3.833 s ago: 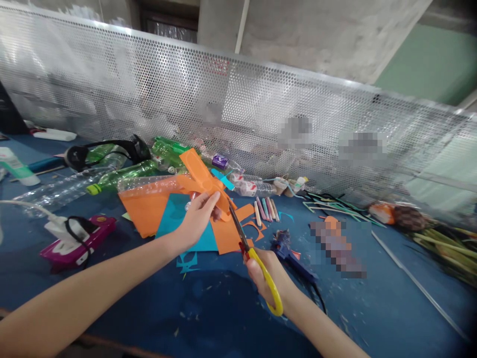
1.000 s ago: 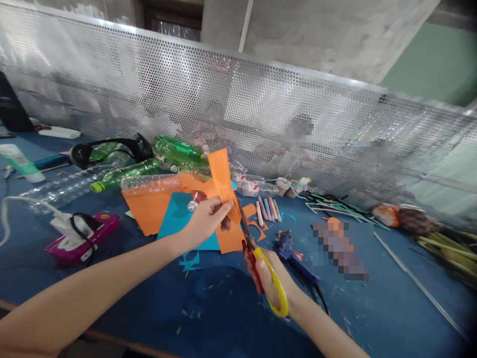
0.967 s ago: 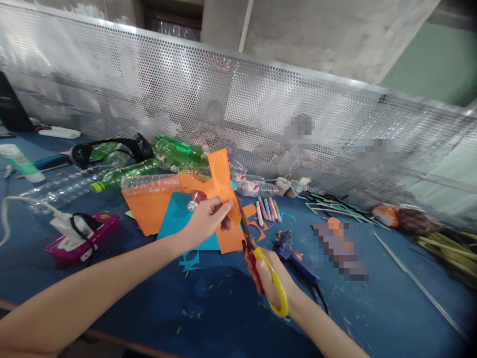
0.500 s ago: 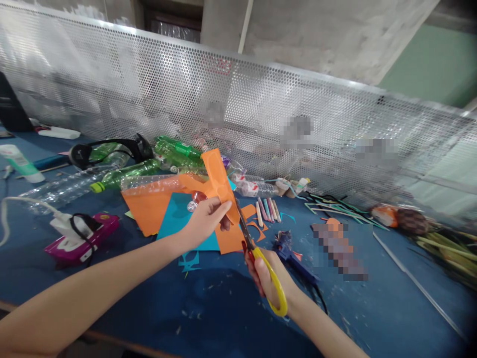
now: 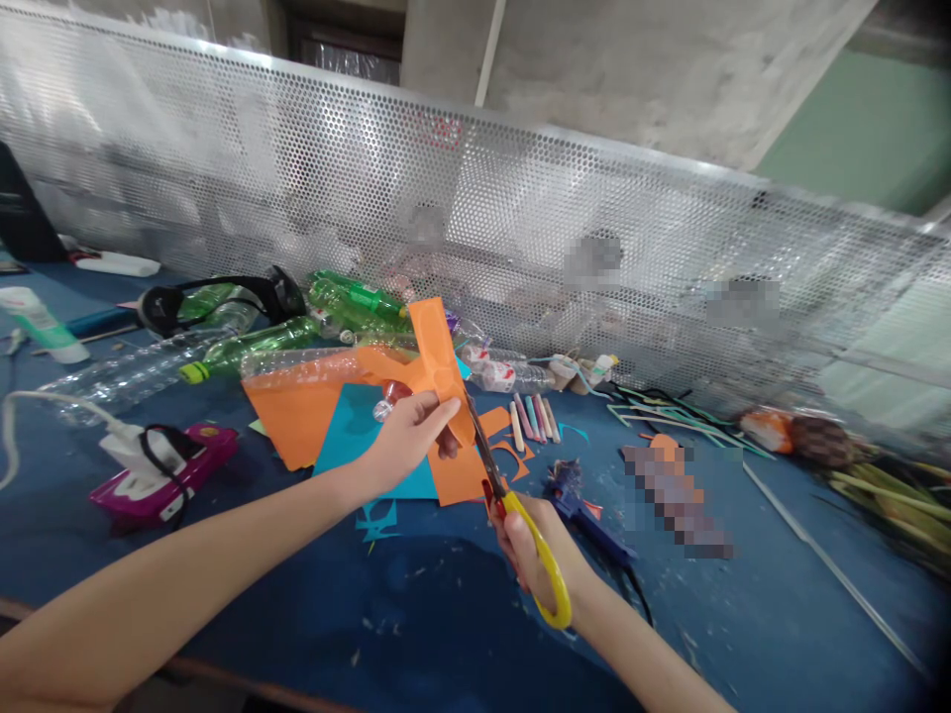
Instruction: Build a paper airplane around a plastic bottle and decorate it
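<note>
My left hand (image 5: 411, 433) pinches a strip of orange paper (image 5: 433, 342) between thumb and fingers, with the strip standing up and tilted. Faint curved outlines show on it. My right hand (image 5: 536, 547) is closed round the yellow and red handles of a pair of scissors (image 5: 556, 584). The dark blades point up and left, against the right edge of the orange strip beside my left thumb. Below the hands lie a blue sheet (image 5: 343, 431) and more orange paper (image 5: 278, 416).
Plastic bottles (image 5: 271, 342) lie along the perforated metal screen (image 5: 520, 198). A purple power strip (image 5: 159, 485) is at the left. Glue sticks (image 5: 535, 420), a blue glue gun (image 5: 594, 525) and paper scraps (image 5: 377, 522) lie on the blue table (image 5: 416, 614).
The upper end of the orange strip has shifted slightly to the right and turned a little. Both hands have stayed almost in place, and the blades still meet the paper's edge.
</note>
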The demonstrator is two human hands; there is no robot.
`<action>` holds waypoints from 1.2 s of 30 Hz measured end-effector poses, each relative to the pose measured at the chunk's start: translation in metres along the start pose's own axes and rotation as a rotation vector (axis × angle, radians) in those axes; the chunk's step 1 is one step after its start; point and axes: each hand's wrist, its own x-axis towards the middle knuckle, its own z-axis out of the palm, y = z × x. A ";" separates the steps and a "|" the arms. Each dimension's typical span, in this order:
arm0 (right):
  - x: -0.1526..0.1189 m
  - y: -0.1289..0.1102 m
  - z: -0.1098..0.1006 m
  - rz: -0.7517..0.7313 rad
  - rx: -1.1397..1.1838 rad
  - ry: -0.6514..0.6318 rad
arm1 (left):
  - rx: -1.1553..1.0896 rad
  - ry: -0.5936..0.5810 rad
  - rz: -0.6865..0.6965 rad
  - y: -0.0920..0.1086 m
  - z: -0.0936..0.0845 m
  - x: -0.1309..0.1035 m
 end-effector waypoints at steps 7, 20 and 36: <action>-0.001 -0.002 -0.002 0.012 -0.024 -0.020 | 0.003 0.011 -0.002 -0.001 -0.001 0.002; 0.001 0.007 -0.005 -0.070 -0.069 -0.155 | 0.015 -0.005 0.088 -0.003 -0.005 0.003; -0.002 0.000 -0.010 -0.232 -0.149 -0.166 | 0.215 -0.057 0.095 -0.006 0.003 -0.005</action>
